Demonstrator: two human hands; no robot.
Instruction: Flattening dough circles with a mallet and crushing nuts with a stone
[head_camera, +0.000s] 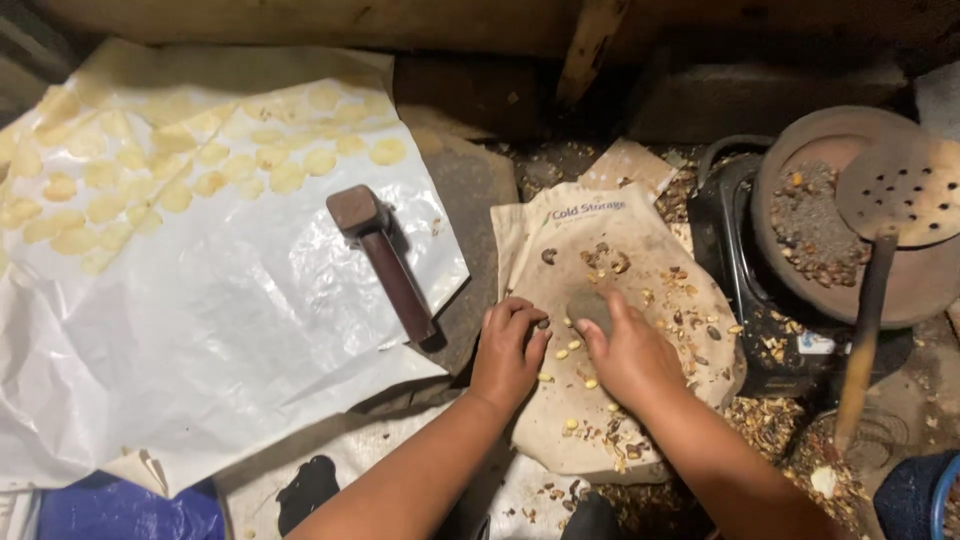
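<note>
Right hand (628, 355) grips stone (590, 305) (grey).

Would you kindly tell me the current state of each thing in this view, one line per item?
Left hand: fingers curled, pinching a small dark kernel on the sack.
Right hand: closed around a grey stone, held against the sack.
Sack: spread flat, strewn with kernels and shell bits.
Wooden mallet: lying untouched on the white sheet.
Yellow slices: spread out on the sheet.
Clay pan: holds dark grit; a perforated ladle rests in it.
</note>
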